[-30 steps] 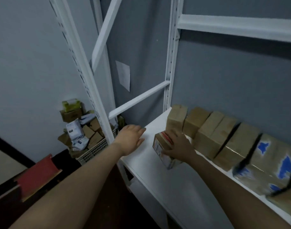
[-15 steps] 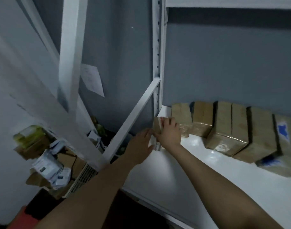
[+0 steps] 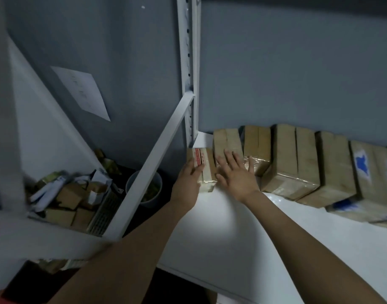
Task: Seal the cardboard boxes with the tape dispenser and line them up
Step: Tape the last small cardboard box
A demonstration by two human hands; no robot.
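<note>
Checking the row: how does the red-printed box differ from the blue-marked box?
The red-printed box bears red print; the blue-marked box has blue patches. The red-printed box looks smaller than the blue-marked box. The left hand touches the red-printed box at the row's left end; the blue-marked box sits far right, untouched. Both are brown and stand on the shelf.

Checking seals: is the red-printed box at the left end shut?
Shut: the box has flat flaps and glossy tape over its front edge.

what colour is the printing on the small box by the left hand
Red, in a strip along the top of the small box; clearest in the head view.
</note>
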